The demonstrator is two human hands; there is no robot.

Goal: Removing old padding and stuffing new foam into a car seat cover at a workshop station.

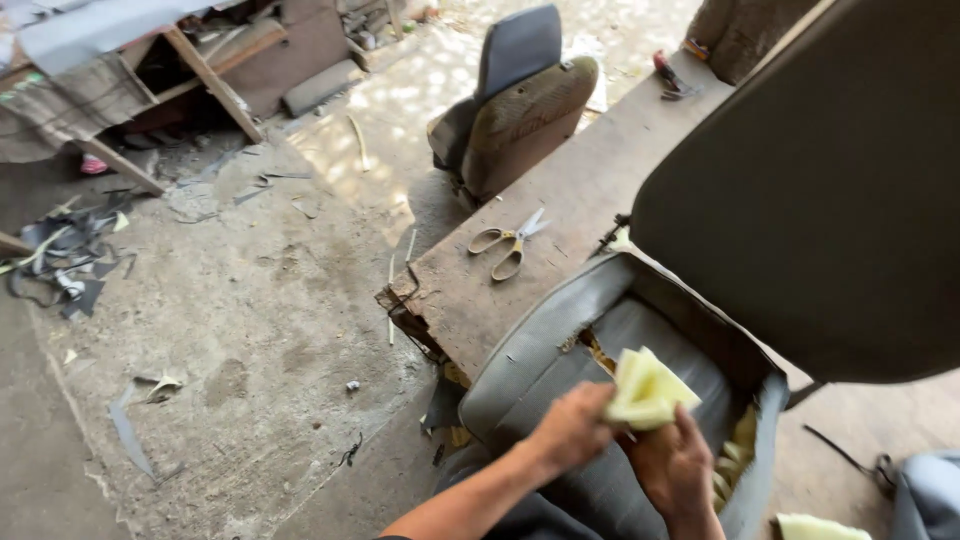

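A worn grey car seat [540, 360] lies on a wooden workbench [560, 200], its backrest [830, 190] raised at the right. Its cushion cover is torn, with yellow foam showing at the tear [598, 352] and along the right side [738, 445]. My left hand [572, 425] and my right hand [672, 462] both grip a pale yellow piece of foam [645, 390] just above the seat cushion.
Scissors with yellow handles [507, 243] lie on the workbench beyond the seat. Another car seat [515, 105] stands on the ground behind the bench. Fabric scraps [65, 260] litter the dirt floor at left. A second foam piece [815, 527] lies at the bottom right.
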